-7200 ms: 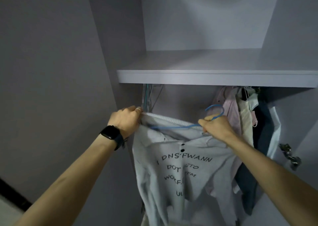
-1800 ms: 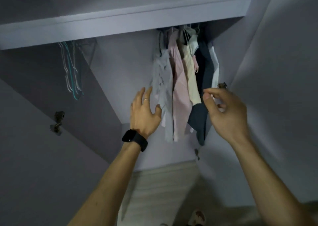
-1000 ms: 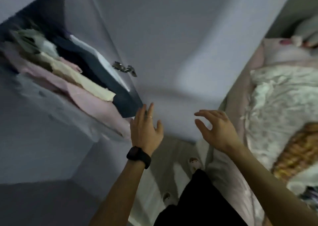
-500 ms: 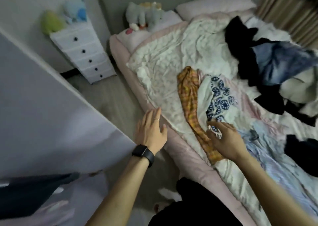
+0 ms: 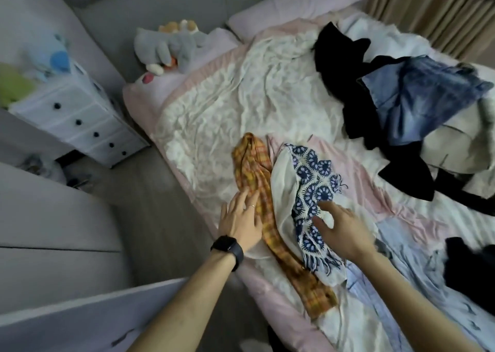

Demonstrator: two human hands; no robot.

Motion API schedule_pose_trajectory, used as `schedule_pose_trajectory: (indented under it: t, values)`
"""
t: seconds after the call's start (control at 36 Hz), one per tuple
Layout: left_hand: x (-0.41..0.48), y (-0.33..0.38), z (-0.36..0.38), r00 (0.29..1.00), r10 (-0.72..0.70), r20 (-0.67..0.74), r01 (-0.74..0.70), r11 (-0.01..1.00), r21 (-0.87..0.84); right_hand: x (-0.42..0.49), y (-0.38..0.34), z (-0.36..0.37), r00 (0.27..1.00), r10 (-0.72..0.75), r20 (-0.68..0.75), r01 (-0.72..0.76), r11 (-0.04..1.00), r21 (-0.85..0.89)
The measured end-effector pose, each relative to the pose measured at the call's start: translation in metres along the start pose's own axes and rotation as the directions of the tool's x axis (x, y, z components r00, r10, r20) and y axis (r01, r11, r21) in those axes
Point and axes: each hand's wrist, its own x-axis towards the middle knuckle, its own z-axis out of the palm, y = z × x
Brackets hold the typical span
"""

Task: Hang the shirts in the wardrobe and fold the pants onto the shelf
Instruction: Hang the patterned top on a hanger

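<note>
An orange plaid garment [image 5: 257,180] lies in a long strip across the bed [image 5: 219,110]. Beside it lies a white garment with a blue flower print [image 5: 310,185]. My left hand [image 5: 241,217], with a black watch on the wrist, hovers open at the left edge of the plaid garment. My right hand [image 5: 342,228] is open with spread fingers, resting on or just above the blue print garment. Farther right lie a pile of black clothes [image 5: 348,64], blue denim [image 5: 417,97] and a light blue striped garment [image 5: 401,266].
A white drawer unit [image 5: 80,121] stands left of the bed, with plush toys [image 5: 171,46] by the pillow [image 5: 292,5]. The wardrobe door's edge [image 5: 80,308] is at the lower left. Curtains [image 5: 428,11] hang at the top right. Another dark garment [image 5: 468,266] lies at the right.
The grey shirt was hung in the wardrobe and let go. I turned from the wardrobe to the bed, and both empty hands have come down onto the clothes there.
</note>
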Motion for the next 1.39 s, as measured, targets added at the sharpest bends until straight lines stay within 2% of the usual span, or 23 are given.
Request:
schedule_pose_trajectory:
  t: [0.17,0.28,0.39,0.47,0.53,0.64,0.69,0.75,0.81,0.92,1.0,1.08,1.11,1.19,1.22,1.25,1.28,1.39]
  values:
    - [0.080,-0.015,0.047,0.994,-0.063,0.088,0.055,0.995,0.087,0.122,-0.005,0.030,0.999,-0.002,0.053,0.002,1.000,0.006]
    - [0.128,-0.031,0.084,0.988,-0.016,0.157,-0.007,0.989,0.146,0.196,-0.014,0.062,0.995,0.096,0.037,-0.099,0.991,0.086]
    - [0.161,-0.046,0.115,0.962,-0.004,0.274,-0.040,0.987,0.156,0.251,-0.009,0.094,0.974,0.220,0.061,-0.224,0.972,0.074]
    - [0.176,-0.050,0.121,0.946,-0.032,0.322,-0.019,0.988,0.155,0.266,0.003,0.108,0.970,0.241,-0.023,-0.237,0.964,0.119]
    - [0.180,-0.048,0.118,0.944,-0.060,0.323,0.033,0.996,0.089,0.263,0.011,0.112,0.974,0.204,-0.093,-0.184,0.964,0.191]
    - [0.175,-0.029,0.099,0.960,-0.154,0.236,0.216,0.940,-0.265,0.217,0.029,0.107,0.975,0.124,-0.183,-0.051,0.933,0.356]
    - [0.169,-0.010,0.089,0.963,-0.163,0.214,0.246,0.856,-0.455,0.177,0.039,0.103,0.980,0.111,-0.166,-0.019,0.879,0.476]
    - [0.159,0.013,0.080,0.956,-0.141,0.257,0.281,0.692,-0.665,0.132,0.046,0.097,0.984,0.140,-0.111,-0.047,0.802,0.595]
    - [0.144,0.033,0.076,0.947,-0.061,0.314,0.289,0.584,-0.759,0.089,0.054,0.093,0.979,0.193,-0.069,-0.101,0.749,0.655]
    - [0.099,0.067,0.089,0.928,0.067,0.367,0.253,0.610,-0.751,0.022,0.064,0.087,0.953,0.303,-0.002,-0.198,0.627,0.753]
    - [0.051,0.093,0.102,0.914,0.069,0.399,0.280,0.605,-0.746,-0.018,0.068,0.082,0.933,0.356,0.043,-0.244,0.543,0.804]
    - [0.007,0.107,0.112,0.942,0.052,0.331,0.217,0.658,-0.721,-0.046,0.071,0.077,0.919,0.364,0.151,-0.325,0.481,0.814]
    - [-0.004,0.108,0.115,0.953,0.039,0.299,0.193,0.685,-0.703,-0.051,0.072,0.076,0.905,0.368,0.212,-0.367,0.423,0.829]
    - [-0.031,0.108,0.119,0.962,0.048,0.267,0.140,0.757,-0.639,-0.064,0.076,0.068,0.823,0.424,0.377,-0.472,0.141,0.870]
    - [-0.038,0.108,0.120,0.962,0.066,0.264,0.115,0.782,-0.613,-0.065,0.079,0.065,0.804,0.437,0.402,-0.488,0.099,0.867]
    - [-0.045,0.109,0.120,0.961,0.083,0.262,0.088,0.809,-0.582,-0.066,0.082,0.063,0.801,0.427,0.420,-0.500,0.092,0.861]
    - [-0.052,0.110,0.120,0.961,0.098,0.258,0.064,0.831,-0.553,-0.069,0.084,0.060,0.811,0.401,0.425,-0.513,0.138,0.847]
    - [-0.064,0.113,0.117,0.959,0.132,0.249,0.006,0.874,-0.486,-0.070,0.081,0.052,0.858,0.344,0.381,-0.504,0.424,0.752]
